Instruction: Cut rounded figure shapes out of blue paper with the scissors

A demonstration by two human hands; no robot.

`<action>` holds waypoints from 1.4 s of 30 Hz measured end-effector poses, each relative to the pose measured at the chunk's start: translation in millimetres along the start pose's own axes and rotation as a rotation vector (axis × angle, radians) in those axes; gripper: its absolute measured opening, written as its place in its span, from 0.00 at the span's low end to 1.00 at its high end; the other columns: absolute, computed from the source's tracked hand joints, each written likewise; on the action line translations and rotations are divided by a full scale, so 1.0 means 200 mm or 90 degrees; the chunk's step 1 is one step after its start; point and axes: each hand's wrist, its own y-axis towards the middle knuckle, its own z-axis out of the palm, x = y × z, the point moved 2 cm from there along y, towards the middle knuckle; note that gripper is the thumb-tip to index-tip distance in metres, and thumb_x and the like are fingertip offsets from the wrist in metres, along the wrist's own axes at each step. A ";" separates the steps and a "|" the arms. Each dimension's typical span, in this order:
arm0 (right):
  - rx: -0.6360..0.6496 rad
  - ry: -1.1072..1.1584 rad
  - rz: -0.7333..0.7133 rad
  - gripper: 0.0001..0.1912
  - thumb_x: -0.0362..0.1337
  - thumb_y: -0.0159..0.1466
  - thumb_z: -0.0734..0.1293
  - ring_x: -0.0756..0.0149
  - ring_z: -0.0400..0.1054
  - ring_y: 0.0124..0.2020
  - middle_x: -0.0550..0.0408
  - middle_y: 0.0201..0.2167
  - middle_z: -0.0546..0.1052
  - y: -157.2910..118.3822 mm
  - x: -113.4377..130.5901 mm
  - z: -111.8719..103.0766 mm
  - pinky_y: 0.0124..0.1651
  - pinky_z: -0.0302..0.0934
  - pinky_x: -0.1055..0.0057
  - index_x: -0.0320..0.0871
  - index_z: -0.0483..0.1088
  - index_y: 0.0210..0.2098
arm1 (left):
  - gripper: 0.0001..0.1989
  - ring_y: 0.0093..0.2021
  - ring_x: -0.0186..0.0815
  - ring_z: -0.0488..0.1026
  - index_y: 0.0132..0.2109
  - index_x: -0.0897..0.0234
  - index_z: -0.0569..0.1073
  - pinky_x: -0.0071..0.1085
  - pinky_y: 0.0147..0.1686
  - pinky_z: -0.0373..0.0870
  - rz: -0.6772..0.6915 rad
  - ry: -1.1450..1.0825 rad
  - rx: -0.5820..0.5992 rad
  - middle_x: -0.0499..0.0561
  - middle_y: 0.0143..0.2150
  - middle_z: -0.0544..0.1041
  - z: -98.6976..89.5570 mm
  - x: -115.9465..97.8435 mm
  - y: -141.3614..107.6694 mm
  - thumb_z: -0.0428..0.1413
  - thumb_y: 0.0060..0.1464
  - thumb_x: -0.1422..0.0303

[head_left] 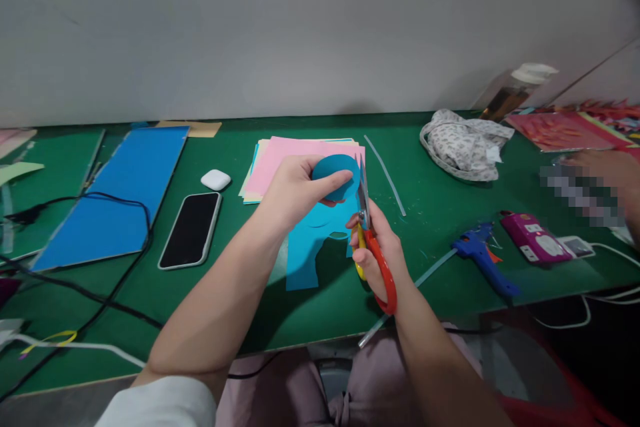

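My left hand (295,187) pinches a rounded piece of blue paper (336,167), thumb on top, above the middle of the table. My right hand (383,247) grips scissors (384,277) with red and yellow handles. Their blades point away from me and stand at the right edge of the blue piece; whether they are cutting into it I cannot tell. Below lies a blue paper offcut (303,260) with curved edges. Behind my hands rests a stack of coloured paper (280,153), pink sheet uppermost, partly hidden by my left hand.
Left are a phone (191,230), a white earbud case (215,179), a blue board (120,193) and black cables (107,300). Right are a clear glue stick (385,173), a blue glue gun (485,257), a patterned cloth (465,143), a purple power strip (535,238), a bottle (517,90) and another person's hand (607,180).
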 end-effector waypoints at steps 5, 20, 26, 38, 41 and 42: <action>-0.013 -0.006 0.007 0.44 0.66 0.58 0.61 0.69 0.64 0.30 0.53 0.42 0.71 0.00 0.01 0.00 0.34 0.65 0.69 0.50 0.56 0.66 | 0.12 0.25 0.29 0.74 0.32 0.67 0.77 0.24 0.24 0.73 -0.004 -0.017 0.006 0.47 0.26 0.76 0.00 0.00 0.00 0.64 0.46 0.61; -0.019 -0.023 0.007 0.43 0.67 0.58 0.60 0.69 0.65 0.29 0.52 0.41 0.72 0.01 0.02 0.00 0.33 0.65 0.70 0.49 0.58 0.65 | 0.13 0.26 0.30 0.74 0.35 0.67 0.77 0.25 0.25 0.75 -0.013 -0.003 0.014 0.48 0.28 0.78 0.00 0.01 0.00 0.64 0.48 0.60; -0.018 -0.023 0.015 0.43 0.67 0.58 0.61 0.69 0.64 0.29 0.53 0.41 0.72 0.00 0.03 0.00 0.33 0.64 0.70 0.50 0.57 0.65 | 0.13 0.27 0.32 0.75 0.34 0.67 0.77 0.26 0.25 0.75 -0.017 -0.011 0.014 0.49 0.28 0.78 0.02 -0.01 -0.01 0.63 0.48 0.60; -0.050 -0.021 0.025 0.39 0.65 0.59 0.62 0.72 0.60 0.25 0.55 0.37 0.70 0.01 0.06 0.01 0.30 0.62 0.71 0.49 0.62 0.62 | 0.13 0.27 0.31 0.74 0.34 0.67 0.77 0.25 0.25 0.74 -0.025 -0.019 0.011 0.48 0.29 0.78 0.01 -0.01 0.00 0.64 0.47 0.60; -0.048 -0.022 0.027 0.39 0.64 0.60 0.62 0.73 0.59 0.24 0.55 0.37 0.70 0.01 0.06 0.01 0.27 0.61 0.73 0.48 0.62 0.62 | 0.13 0.26 0.31 0.74 0.34 0.67 0.77 0.25 0.24 0.73 -0.024 -0.025 0.008 0.48 0.28 0.78 0.01 -0.01 -0.01 0.64 0.46 0.61; -0.052 -0.021 0.028 0.38 0.64 0.60 0.62 0.73 0.58 0.23 0.55 0.37 0.70 0.01 0.06 0.01 0.26 0.60 0.73 0.48 0.62 0.62 | 0.13 0.27 0.31 0.74 0.34 0.67 0.77 0.25 0.25 0.74 -0.025 -0.025 0.007 0.48 0.29 0.78 0.01 -0.01 -0.01 0.64 0.46 0.61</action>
